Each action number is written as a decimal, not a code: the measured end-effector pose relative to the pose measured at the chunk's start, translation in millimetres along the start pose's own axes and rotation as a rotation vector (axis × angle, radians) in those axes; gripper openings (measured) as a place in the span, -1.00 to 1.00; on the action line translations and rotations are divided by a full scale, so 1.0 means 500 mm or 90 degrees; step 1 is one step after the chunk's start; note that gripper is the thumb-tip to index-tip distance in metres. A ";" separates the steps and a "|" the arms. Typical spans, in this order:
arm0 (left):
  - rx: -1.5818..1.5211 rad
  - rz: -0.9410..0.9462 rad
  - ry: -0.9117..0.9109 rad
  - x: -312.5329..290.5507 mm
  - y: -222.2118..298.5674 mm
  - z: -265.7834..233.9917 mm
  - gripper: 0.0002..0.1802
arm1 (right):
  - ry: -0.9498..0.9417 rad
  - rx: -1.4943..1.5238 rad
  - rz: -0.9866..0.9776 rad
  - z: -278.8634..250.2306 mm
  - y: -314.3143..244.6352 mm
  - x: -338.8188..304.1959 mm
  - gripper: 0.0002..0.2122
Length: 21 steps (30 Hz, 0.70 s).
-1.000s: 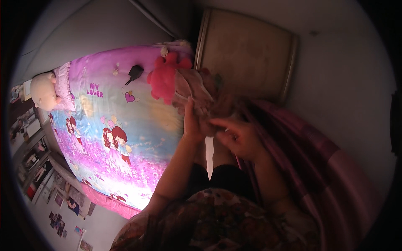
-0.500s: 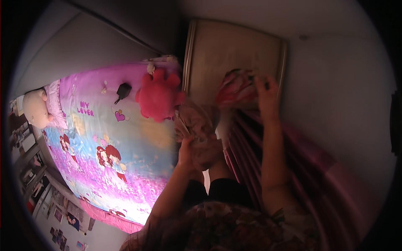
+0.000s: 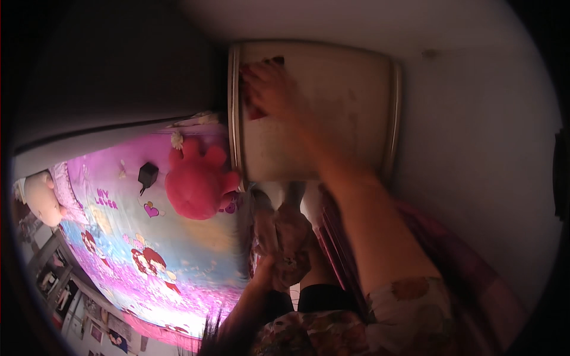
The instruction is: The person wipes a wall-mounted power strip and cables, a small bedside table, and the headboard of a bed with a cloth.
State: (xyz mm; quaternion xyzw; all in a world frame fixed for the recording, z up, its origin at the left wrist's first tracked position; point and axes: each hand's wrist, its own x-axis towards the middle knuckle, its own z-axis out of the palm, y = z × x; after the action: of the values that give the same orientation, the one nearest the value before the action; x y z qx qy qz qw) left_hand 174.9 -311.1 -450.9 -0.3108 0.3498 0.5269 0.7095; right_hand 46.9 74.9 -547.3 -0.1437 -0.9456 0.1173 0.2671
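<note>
My right hand (image 3: 270,89) reaches far forward and presses a red patterned cloth (image 3: 256,111) onto the tan top of a cabinet-like piece (image 3: 332,107), by its left edge. The hand is somewhat blurred, and its fingers cover most of the cloth. Low in front of my body, my left hand (image 3: 270,270) is closed on a bunched brownish-pink cloth (image 3: 291,237). That cloth hangs in folds over my legs, between the bed and a dark pink curtain. My left fingers are partly hidden by it.
To the left is a bed with a printed bedspread (image 3: 196,249), a pink-red plush cushion (image 3: 193,187) and a small black object (image 3: 148,174) on it. The dark pink curtain (image 3: 338,249) hangs at the right. A pale wall (image 3: 469,136) rises beyond the cabinet's right side.
My right hand has moved forward and left with the red cloth, from above the cabinet's near right part to its far left edge. The left hand still grips the brownish-pink cloth. The view has shifted.
</note>
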 end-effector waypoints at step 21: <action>-0.142 -0.028 0.018 0.002 -0.034 -0.049 -0.40 | 0.296 -0.041 0.552 0.042 0.023 0.067 -0.88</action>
State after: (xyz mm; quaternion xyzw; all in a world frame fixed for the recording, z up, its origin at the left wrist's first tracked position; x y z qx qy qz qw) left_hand 187.3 -334.4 -464.3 -0.4028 0.2923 0.5421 0.6771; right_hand 10.6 94.0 -552.5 -0.5546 -0.7173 0.1533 0.3930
